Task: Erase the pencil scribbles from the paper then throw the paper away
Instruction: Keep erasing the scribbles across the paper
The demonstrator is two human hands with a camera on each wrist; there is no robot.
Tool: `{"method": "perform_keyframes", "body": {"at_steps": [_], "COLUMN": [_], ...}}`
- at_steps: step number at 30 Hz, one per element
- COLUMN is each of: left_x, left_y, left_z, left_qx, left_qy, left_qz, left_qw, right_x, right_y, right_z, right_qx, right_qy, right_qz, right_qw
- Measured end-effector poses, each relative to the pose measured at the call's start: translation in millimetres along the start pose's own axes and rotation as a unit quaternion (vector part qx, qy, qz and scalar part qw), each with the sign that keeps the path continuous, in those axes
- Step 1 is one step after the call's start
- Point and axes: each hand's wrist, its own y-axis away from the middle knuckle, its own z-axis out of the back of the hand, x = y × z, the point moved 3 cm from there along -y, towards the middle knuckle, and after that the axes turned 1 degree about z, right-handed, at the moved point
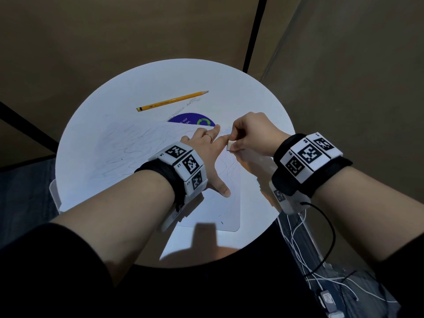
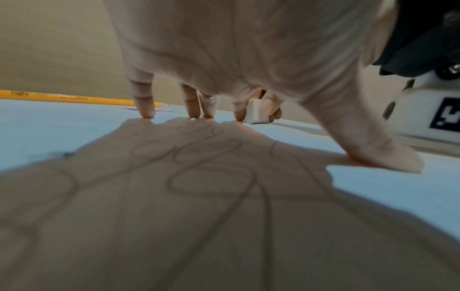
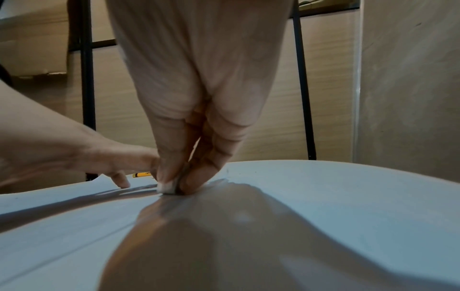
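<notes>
A white sheet of paper [image 1: 128, 152] covered in grey pencil scribbles [image 2: 211, 177] lies on the round white table [image 1: 257, 104]. My left hand [image 1: 206, 148] presses flat on the paper with fingers spread, fingertips [image 2: 147, 112] and thumb touching the sheet. My right hand [image 1: 243, 138] pinches a small white eraser [image 1: 230, 145] between thumb and fingers, its lower end on the paper [image 3: 74, 216] beside the left index finger. The eraser [image 3: 168, 188] looks grey and worn at its tip; the eraser [image 2: 256, 115] also shows behind the left fingers.
A yellow pencil [image 1: 172, 101] lies on the far part of the table, tip pointing right. A blue round sticker [image 1: 195, 120] with a green recycling mark peeks out from under the paper's far edge. Eraser crumbs lie near the pencil. Cables [image 1: 319, 228] hang from my right wrist.
</notes>
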Motion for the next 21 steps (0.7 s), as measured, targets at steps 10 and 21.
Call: {"method": "perform_keyframes", "body": {"at_steps": [10, 21], "left_x": [-1.0, -0.2], "left_y": [2.2, 2.9], "left_z": [2.0, 1.3], "left_qx": [0.002, 0.008], "left_qy": [0.011, 0.013], "left_qz": [-0.001, 0.002], "left_qw": [1.0, 1.0], "right_x": [2.8, 4.3], "right_y": [7.7, 10.7], "right_z": [-2.4, -5.3], "right_qx": [0.003, -0.015], "right_qy": [0.004, 0.031], "right_qz": [0.013, 0.022], "right_qw": [1.0, 0.999]}}
